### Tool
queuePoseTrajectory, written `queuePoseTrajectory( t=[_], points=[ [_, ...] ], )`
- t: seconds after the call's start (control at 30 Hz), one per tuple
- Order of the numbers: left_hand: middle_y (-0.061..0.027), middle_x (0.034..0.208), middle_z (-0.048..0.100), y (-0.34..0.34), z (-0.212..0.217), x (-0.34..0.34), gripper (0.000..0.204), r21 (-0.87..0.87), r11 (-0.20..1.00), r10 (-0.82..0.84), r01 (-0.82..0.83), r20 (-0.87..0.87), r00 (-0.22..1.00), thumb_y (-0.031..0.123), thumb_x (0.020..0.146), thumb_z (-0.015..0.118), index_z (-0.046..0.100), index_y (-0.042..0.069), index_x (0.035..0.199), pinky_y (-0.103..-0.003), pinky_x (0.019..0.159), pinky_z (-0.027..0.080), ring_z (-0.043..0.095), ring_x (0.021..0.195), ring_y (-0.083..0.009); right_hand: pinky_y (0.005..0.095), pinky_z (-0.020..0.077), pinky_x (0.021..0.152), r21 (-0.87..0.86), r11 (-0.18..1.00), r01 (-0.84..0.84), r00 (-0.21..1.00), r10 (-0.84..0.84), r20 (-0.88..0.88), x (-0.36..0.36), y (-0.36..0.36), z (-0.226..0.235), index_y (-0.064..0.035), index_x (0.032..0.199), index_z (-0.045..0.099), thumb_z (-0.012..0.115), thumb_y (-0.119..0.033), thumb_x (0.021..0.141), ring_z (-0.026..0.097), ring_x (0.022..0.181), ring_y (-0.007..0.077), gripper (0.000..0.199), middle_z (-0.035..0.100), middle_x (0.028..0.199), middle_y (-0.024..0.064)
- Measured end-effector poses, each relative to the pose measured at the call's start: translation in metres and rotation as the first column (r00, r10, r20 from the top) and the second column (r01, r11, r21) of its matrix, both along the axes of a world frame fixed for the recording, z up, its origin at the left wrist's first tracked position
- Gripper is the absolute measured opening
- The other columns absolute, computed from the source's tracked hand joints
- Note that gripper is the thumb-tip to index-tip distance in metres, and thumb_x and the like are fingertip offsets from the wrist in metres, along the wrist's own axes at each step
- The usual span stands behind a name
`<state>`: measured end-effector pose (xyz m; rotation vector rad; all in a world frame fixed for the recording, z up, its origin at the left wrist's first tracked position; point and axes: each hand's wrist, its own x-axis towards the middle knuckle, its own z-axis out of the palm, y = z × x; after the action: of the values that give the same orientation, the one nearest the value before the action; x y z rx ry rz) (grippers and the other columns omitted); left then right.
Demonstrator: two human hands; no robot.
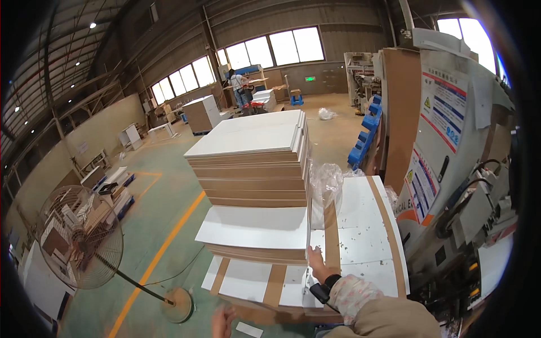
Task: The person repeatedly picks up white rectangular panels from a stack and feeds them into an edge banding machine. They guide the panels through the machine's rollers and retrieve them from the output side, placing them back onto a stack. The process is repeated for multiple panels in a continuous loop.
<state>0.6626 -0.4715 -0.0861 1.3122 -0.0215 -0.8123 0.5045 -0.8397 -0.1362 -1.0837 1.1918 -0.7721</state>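
Note:
A tall stack of white-faced boards with brown edges point(248, 135) stands in front of me. Lower in it, a white board point(253, 228) juts out toward me past the boards above. My right hand point(319, 266) is at the stack's lower right side, its fingers stretched along the board edges; whether they press on them is hard to tell. Under the stack lies a wide white base with brown strips point(363, 242), sprinkled with small crumbs. My left hand point(224, 321) hangs low near the front edge, fingers loosely bent and apart, with nothing visible in it.
A floor fan point(179, 305) stands at the left. Clear plastic wrap point(327, 183) bunches behind the stack's right side. A machine cabinet point(439, 112) rises at the right, near blue pallets point(366, 132). Another person point(236, 87) works far back.

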Motion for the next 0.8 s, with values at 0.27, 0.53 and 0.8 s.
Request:
queuePoseTrajectory(
  t=[0.27, 0.53, 0.8],
  points=[
    [-0.0226, 0.130, 0.035, -0.268, -0.023, 0.097, 0.059, 0.066, 0.995, -0.069, 0.075, -0.091, 0.993, 0.034, 0.087, 0.051, 0.030, -0.006, 0.126, -0.052, 0.094, 0.035, 0.034, 0.120, -0.0344, 0.0361, 0.0326, 0.097, -0.090, 0.996, -0.006, 0.992, -0.005, -0.126, 0.047, 0.002, 0.019, 0.0046, 0.130, 0.030, 0.046, -0.022, 0.086, 0.043, 0.117, 0.0340, 0.054, 0.045, 0.124, 0.0245],
    [-0.0099, 0.094, 0.054, -0.293, -0.028, 0.115, 0.038, 0.085, 0.986, -0.126, 0.142, -0.171, 0.977, 0.035, 0.086, 0.052, 0.050, 0.005, 0.108, -0.039, 0.078, 0.045, 0.054, 0.088, -0.0231, 0.0351, 0.0335, 0.096, -0.097, 0.995, -0.006, 0.986, -0.010, -0.168, 0.053, -0.012, -0.002, 0.0039, 0.132, 0.028, 0.042, -0.018, 0.089, 0.043, 0.115, 0.0310, 0.051, 0.045, 0.124, 0.0220],
    [-0.0154, 0.090, 0.056, -0.239, -0.074, 0.314, 0.057, 0.043, 0.970, 0.238, -0.241, 0.054, 0.970, 0.032, 0.080, 0.062, 0.037, 0.008, 0.126, -0.039, 0.061, 0.053, 0.059, 0.076, -0.0242, 0.0338, 0.0449, 0.078, 0.039, 0.997, 0.065, 0.982, -0.057, -0.178, 0.048, 0.003, 0.044, -0.0038, 0.133, 0.031, 0.040, -0.016, 0.090, 0.051, 0.097, 0.0199, 0.046, 0.050, 0.114, 0.0127]
  ],
)
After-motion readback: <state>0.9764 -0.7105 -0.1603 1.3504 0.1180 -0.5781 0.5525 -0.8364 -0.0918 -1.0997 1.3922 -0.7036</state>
